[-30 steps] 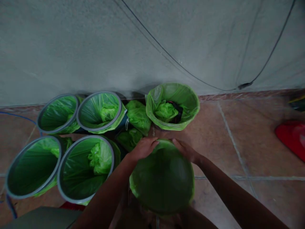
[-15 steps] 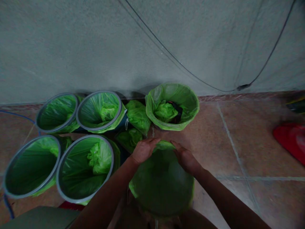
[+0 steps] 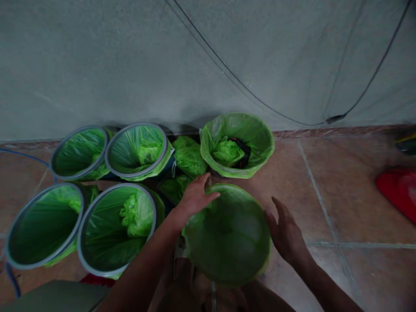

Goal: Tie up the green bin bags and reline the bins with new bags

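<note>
A round bin [image 3: 227,236] lined with a green plastic bag stands on the floor right below me. My left hand [image 3: 195,197] rests on its far left rim, fingers stretched over the bag's edge. My right hand [image 3: 286,232] is off the bin, at its right side, with fingers spread and holding nothing. Just behind it stands another green-lined bin [image 3: 237,145] with a crumpled green bag and something dark inside.
Several grey-rimmed bins with green liners [image 3: 117,227] [image 3: 136,149] [image 3: 79,151] [image 3: 42,223] crowd the left. Loose green bags [image 3: 186,158] lie between them. A grey wall [image 3: 130,65] with a black cable [image 3: 243,89] runs behind. A red object [image 3: 398,190] lies at right on the tiled floor.
My right hand has left the bin's far rim and swung out to its right side, opening. The left hand stays on the rim. The bin has shifted slightly right.
</note>
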Action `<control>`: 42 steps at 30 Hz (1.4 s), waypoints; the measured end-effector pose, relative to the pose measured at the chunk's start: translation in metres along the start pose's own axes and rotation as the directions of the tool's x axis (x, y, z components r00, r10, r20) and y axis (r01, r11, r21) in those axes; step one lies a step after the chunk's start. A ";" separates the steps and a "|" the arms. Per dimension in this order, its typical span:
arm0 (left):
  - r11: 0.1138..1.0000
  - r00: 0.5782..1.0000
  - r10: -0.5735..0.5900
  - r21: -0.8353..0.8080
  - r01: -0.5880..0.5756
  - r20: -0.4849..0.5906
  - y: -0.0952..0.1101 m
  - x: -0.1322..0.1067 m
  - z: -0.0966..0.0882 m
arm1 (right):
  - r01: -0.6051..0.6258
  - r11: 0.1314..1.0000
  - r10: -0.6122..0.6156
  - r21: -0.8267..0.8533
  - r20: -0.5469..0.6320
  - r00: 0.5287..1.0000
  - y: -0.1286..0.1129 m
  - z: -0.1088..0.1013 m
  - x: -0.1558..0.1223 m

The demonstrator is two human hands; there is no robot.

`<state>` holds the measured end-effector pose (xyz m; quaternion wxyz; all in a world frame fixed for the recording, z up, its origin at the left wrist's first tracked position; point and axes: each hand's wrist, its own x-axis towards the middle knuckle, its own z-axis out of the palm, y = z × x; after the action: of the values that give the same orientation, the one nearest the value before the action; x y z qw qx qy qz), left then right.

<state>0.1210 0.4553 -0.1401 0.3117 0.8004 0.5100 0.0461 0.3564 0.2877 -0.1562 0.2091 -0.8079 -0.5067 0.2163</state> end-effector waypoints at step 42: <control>0.998 0.999 -0.052 0.032 0.052 0.009 0.013 0.021 0.003 | 0.171 0.956 -0.222 0.239 0.204 0.953 -0.033 0.009 0.091</control>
<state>0.1424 0.4681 -0.1409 0.3024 0.7920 0.5296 0.0261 0.3634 0.3845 -0.1578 0.2574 -0.6949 -0.5787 0.3404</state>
